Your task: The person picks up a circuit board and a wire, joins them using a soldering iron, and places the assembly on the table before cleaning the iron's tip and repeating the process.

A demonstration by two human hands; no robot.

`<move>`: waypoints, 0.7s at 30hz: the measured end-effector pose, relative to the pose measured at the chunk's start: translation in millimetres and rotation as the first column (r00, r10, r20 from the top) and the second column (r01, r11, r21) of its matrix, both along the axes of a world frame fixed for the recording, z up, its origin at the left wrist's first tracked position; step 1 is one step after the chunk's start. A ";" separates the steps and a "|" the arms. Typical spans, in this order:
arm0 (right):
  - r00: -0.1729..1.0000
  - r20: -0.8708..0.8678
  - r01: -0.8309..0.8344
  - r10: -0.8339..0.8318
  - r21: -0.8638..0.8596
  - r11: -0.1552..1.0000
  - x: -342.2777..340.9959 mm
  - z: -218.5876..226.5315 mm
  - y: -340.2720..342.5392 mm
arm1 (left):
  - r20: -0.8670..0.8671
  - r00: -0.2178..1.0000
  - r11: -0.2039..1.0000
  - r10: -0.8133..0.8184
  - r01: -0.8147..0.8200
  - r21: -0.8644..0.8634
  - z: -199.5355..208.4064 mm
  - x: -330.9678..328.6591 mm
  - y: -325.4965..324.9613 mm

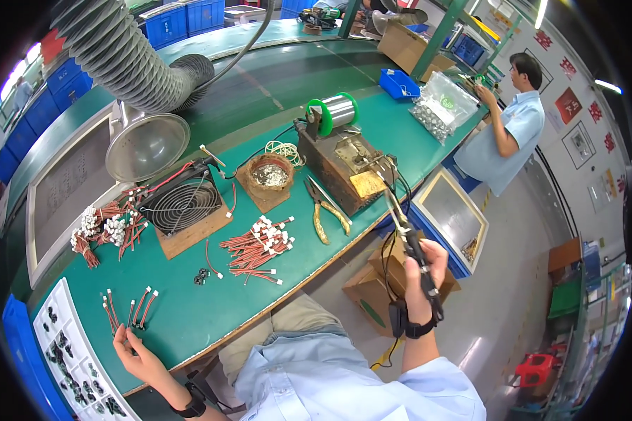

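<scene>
My right hand (421,274) grips a black-handled soldering iron (416,251), held up beyond the bench's front edge. The iron's tip points toward the yellow sponge (367,184) on the solder station. At the near left, my left hand (139,359) has thumb and fingertips pinched together among several short red wire leads (145,309) with white connectors. What the fingertips hold is too small to make out. Dark small parts show at the leads' lower ends. More red leads (260,242) lie heaped mid-bench, next to a few loose black parts (201,276).
A white tray (67,337) of dark parts stands at the left. Around the bench are a fan (182,203), a fume hood (147,147), a solder pot (268,173), pliers (321,217), a solder spool (337,112) and bundled leads (105,228). A co-worker (509,126) stands at the far right.
</scene>
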State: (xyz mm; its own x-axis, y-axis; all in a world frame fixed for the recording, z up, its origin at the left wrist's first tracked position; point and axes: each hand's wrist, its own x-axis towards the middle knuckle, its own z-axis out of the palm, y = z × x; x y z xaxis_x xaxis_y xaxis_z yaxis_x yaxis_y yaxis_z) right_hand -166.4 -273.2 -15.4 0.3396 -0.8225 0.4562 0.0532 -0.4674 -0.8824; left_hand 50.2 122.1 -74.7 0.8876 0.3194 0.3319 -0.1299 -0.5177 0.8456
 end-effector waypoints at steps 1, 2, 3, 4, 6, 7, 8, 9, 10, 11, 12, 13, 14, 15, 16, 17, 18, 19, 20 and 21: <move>0.991 -0.136 -0.021 0.002 -0.140 0.990 3.7 3.5 0.8 | 0.004 1.000 1.000 -0.009 0.009 0.002 0.6 0.3 -0.5; 0.963 -0.269 -0.061 -0.015 -0.272 0.960 4.3 4.9 2.3 | 0.000 1.000 1.000 -0.012 0.012 0.007 1.1 0.3 -0.9; 0.964 -0.266 -0.059 -0.016 -0.273 0.960 3.3 4.2 3.1 | -0.006 1.000 1.000 -0.007 0.007 0.010 0.8 -0.9 -1.0; 0.961 -0.277 -0.061 -0.012 -0.254 0.965 1.5 2.2 3.7 | -0.011 1.000 1.000 -0.003 0.003 0.013 0.6 -1.2 -0.8; 0.954 -0.300 -0.065 -0.003 -0.215 0.974 -2.7 -1.0 4.5 | -0.009 1.000 1.000 -0.008 0.008 0.013 0.4 0.0 -0.8; 0.954 -0.298 -0.063 -0.004 -0.216 0.974 -5.3 -0.3 5.0 | -0.008 1.000 1.000 -0.012 0.013 0.014 0.4 0.8 -1.2; 0.961 -0.275 -0.079 0.010 -0.242 0.967 -9.0 0.5 6.3 | -0.009 1.000 1.000 -0.017 0.017 0.017 0.4 0.9 -0.8; 0.968 -0.251 -0.093 0.024 -0.268 0.959 -12.4 1.5 7.4 | -0.007 1.000 1.000 -0.020 0.020 0.020 0.3 1.0 -0.3; 0.973 -0.228 -0.107 0.039 -0.294 0.950 -14.5 1.7 8.3 | -0.009 1.000 1.000 -0.017 0.017 0.017 0.3 0.9 0.5; 0.973 -0.226 -0.104 0.038 -0.290 0.951 -13.8 0.9 10.1 | -0.010 1.000 1.000 -0.014 0.015 0.016 0.3 0.6 1.4; 0.992 -0.042 -0.117 0.115 -0.041 0.992 -10.5 -0.4 13.1 | -0.011 1.000 1.000 -0.011 0.011 0.015 0.7 0.3 2.6; 0.978 0.156 -0.166 0.136 0.201 0.965 -7.0 -0.6 15.6 | -0.010 1.000 1.000 -0.017 0.017 0.017 0.9 0.8 2.4; 0.931 0.349 -0.253 0.104 0.415 0.874 -3.8 -1.1 17.1 | -0.015 1.000 1.000 -0.017 0.017 0.021 1.5 1.2 2.8; 0.932 0.349 -0.243 0.094 0.414 0.877 -2.5 -3.6 14.8 | -0.020 1.000 0.999 -0.024 0.025 0.021 2.1 1.2 2.2; 0.849 0.527 -0.375 0.049 0.534 0.757 1.1 -11.2 7.9 | -0.026 0.999 0.999 -0.030 0.031 0.022 2.7 0.9 1.6; 0.738 0.674 -0.518 -0.035 0.599 0.611 4.4 -19.8 0.8 | -0.025 0.999 0.999 -0.040 0.041 0.021 2.3 0.4 1.0; 0.606 0.781 -0.668 -0.148 0.602 0.438 10.4 -26.0 -2.3 | -0.024 0.999 0.999 -0.035 0.035 0.028 2.5 -0.6 1.0; 0.604 0.783 -0.671 -0.150 0.601 0.434 13.6 -30.8 -2.3 | -0.024 0.999 0.999 -0.029 0.030 0.034 2.5 -1.4 0.8; 0.601 0.764 -0.668 -0.235 0.641 0.378 16.2 -35.6 -2.0 | -0.024 0.999 0.999 -0.025 0.026 0.041 2.7 -1.8 0.9; 0.597 0.737 -0.665 -0.318 0.675 0.319 17.6 -39.7 -1.9 | -0.022 0.999 0.999 -0.026 0.026 0.044 2.8 -1.6 0.7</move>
State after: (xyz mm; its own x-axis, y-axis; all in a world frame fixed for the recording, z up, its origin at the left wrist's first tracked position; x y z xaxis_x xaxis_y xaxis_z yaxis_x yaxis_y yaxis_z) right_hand -148.7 -275.1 -55.1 0.5440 -0.7779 -0.3146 0.7395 0.6216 -0.2584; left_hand 48.6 122.8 -71.9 0.9026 0.2815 0.3258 -0.1256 -0.5516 0.8246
